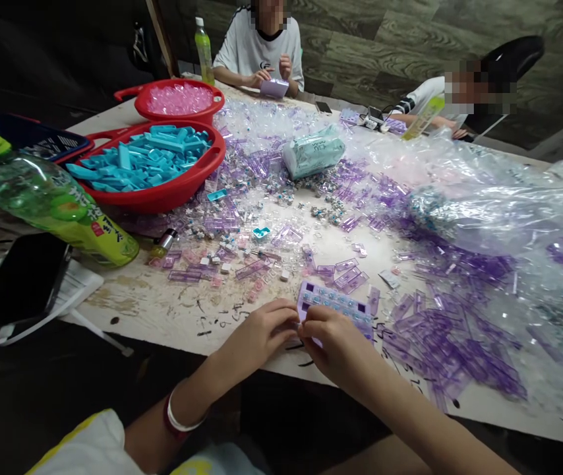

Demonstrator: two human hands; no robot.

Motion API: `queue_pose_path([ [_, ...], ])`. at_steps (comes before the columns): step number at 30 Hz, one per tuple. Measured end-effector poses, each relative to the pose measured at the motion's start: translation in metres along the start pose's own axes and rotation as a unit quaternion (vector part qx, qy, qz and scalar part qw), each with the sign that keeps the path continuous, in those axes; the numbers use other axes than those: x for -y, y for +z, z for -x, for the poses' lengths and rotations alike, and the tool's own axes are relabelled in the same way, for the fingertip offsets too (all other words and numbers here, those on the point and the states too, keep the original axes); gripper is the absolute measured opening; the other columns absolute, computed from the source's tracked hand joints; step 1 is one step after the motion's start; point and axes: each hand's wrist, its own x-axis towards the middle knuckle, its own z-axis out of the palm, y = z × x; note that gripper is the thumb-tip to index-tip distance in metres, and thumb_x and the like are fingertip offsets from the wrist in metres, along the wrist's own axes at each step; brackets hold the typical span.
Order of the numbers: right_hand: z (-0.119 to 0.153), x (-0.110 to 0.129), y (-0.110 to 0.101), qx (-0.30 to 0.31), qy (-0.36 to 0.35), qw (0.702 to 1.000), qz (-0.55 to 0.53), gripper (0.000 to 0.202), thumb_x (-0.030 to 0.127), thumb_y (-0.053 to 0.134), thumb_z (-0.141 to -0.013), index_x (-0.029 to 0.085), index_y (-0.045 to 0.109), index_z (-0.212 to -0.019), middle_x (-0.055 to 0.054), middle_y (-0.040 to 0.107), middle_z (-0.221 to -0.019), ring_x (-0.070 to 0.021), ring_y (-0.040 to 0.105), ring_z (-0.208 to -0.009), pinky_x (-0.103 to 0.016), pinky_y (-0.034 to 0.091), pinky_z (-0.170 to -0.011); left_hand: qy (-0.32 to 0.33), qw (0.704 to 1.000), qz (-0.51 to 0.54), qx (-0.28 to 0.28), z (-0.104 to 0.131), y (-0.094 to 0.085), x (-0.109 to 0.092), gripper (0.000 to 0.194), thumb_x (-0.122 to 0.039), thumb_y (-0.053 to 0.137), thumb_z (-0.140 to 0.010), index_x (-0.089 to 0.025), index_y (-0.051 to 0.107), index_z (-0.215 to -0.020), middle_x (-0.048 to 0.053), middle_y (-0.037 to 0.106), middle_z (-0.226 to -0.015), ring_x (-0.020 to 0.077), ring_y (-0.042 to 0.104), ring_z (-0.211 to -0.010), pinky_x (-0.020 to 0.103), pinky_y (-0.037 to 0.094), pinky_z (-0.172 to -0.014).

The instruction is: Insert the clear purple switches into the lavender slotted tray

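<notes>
A purple tray-like block [335, 302] with rows of small light-blue parts lies near the table's front edge. At its left corner my left hand [269, 326] and my right hand [331, 336] meet, fingertips pinched together. Whatever sits between the fingertips is too small to make out. The right hand partly covers the block's near side. Flat purple plastic pieces [351, 276] lie just beyond the block, and a heap of purple strips [459, 343] spreads to its right.
Red baskets hold turquoise pieces [148, 158] and pink pieces [180, 99]. A green bottle [64, 204] and a phone [19, 280] are at the left. Plastic bags [499, 198] cover the right side. A wrapped tissue pack [314, 153] lies mid-table; two people sit across.
</notes>
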Motion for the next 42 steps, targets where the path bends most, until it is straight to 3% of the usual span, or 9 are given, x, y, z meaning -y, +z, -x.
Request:
queue_pose_path([
  [7, 0.010, -0.009, 0.005, -0.038, 0.013, 0.996, -0.074, 0.024, 0.011, 0.051, -0.087, 0.015, 0.062, -0.067, -0.005, 0.057, -0.071, -0.0127, 0.055, -0.062, -0.023, 0.041, -0.056, 0.005, 1.000, -0.026, 0.002, -0.001, 0.000, -0.001, 0.013, -0.010, 0.055, -0.085, -0.019, 0.059, -0.093, 0.002, 0.059, -0.105, 0.0156, 0.054, -0.102, 0.026, 0.043, -0.092],
  [13, 0.015, 0.000, 0.013, -0.059, 0.024, 0.998, -0.016, 0.026, 0.013, 0.047, -0.090, 0.015, 0.066, -0.072, -0.007, 0.061, -0.074, -0.0158, 0.058, -0.067, -0.027, 0.046, -0.061, 0.034, 0.999, -0.030, -0.006, 0.000, 0.000, -0.001, 0.013, -0.009, 0.055, -0.083, -0.019, 0.058, -0.091, 0.002, 0.059, -0.102, 0.0160, 0.055, -0.100, 0.027, 0.043, -0.090],
  [18, 0.011, -0.016, -0.009, -0.071, -0.002, 0.996, -0.052, 0.017, 0.017, 0.056, -0.086, 0.019, 0.071, -0.079, -0.007, 0.068, -0.085, -0.0145, 0.062, -0.068, -0.025, 0.050, -0.059, 0.048, 0.998, -0.049, -0.017, 0.002, 0.001, 0.001, 0.013, -0.011, 0.056, -0.083, -0.019, 0.058, -0.093, 0.003, 0.059, -0.104, 0.0169, 0.054, -0.101, 0.029, 0.043, -0.091],
  [22, -0.027, -0.068, -0.042, -0.189, 0.083, 0.978, 0.013, 0.015, 0.021, 0.057, -0.084, 0.018, 0.070, -0.090, -0.007, 0.071, -0.084, -0.0159, 0.063, -0.065, -0.027, 0.051, -0.056, 0.046, 0.997, -0.063, -0.013, 0.003, 0.001, 0.000, 0.011, -0.015, 0.054, -0.085, -0.019, 0.057, -0.095, 0.005, 0.059, -0.105, 0.0181, 0.055, -0.100, 0.030, 0.044, -0.088],
  [25, -0.077, -0.109, -0.055, -0.197, 0.160, 0.960, 0.118, 0.018, 0.020, 0.061, -0.081, 0.016, 0.068, -0.097, -0.007, 0.070, -0.094, -0.0177, 0.064, -0.076, -0.030, 0.051, -0.071, 0.044, 0.997, -0.065, -0.010, 0.003, 0.000, 0.000, 0.009, -0.016, 0.053, -0.086, -0.019, 0.056, -0.094, 0.004, 0.058, -0.105, 0.0177, 0.055, -0.099, 0.029, 0.045, -0.087],
  [28, -0.125, -0.136, -0.051, -0.209, 0.215, 0.941, 0.157, 0.020, 0.020, 0.059, -0.082, 0.011, 0.067, -0.099, -0.011, 0.068, -0.095, -0.0209, 0.062, -0.085, -0.032, 0.048, -0.078, 0.049, 0.997, -0.064, -0.009, 0.004, -0.001, 0.001, 0.007, -0.017, 0.054, -0.086, -0.019, 0.054, -0.093, 0.004, 0.057, -0.104, 0.0170, 0.055, -0.097, 0.028, 0.045, -0.085],
  [31, -0.154, -0.147, -0.038, -0.209, 0.257, 0.925, 0.186, 0.020, 0.015, 0.056, -0.082, 0.010, 0.066, -0.098, -0.014, 0.066, -0.100, -0.0219, 0.059, -0.091, -0.030, 0.045, -0.079, 0.048, 0.997, -0.066, -0.003, 0.005, -0.001, 0.002, 0.007, -0.019, 0.054, -0.087, -0.019, 0.054, -0.093, 0.005, 0.057, -0.104, 0.0163, 0.055, -0.093, 0.026, 0.047, -0.081],
  [36, -0.164, -0.151, -0.029, -0.185, 0.285, 0.914, 0.223, 0.021, 0.006, 0.049, -0.081, 0.011, 0.069, -0.088, -0.013, 0.064, -0.100, -0.0191, 0.058, -0.089, -0.026, 0.042, -0.076, 0.053, 0.996, -0.067, 0.002, 0.007, -0.001, 0.003, 0.009, -0.021, 0.053, -0.088, -0.019, 0.054, -0.096, 0.006, 0.056, -0.105, 0.0157, 0.055, -0.089, 0.026, 0.048, -0.080],
  [42, -0.154, -0.151, -0.030, -0.162, 0.276, 0.913, 0.253, 0.024, 0.009, 0.049, -0.082, 0.014, 0.071, -0.087, -0.011, 0.064, -0.098, -0.0184, 0.058, -0.086, -0.025, 0.041, -0.073, 0.060, 0.996, -0.071, -0.011, 0.008, 0.000, 0.003, 0.010, -0.021, 0.055, -0.087, -0.019, 0.054, -0.096, 0.006, 0.056, -0.104, 0.0158, 0.056, -0.089, 0.027, 0.049, -0.079],
])
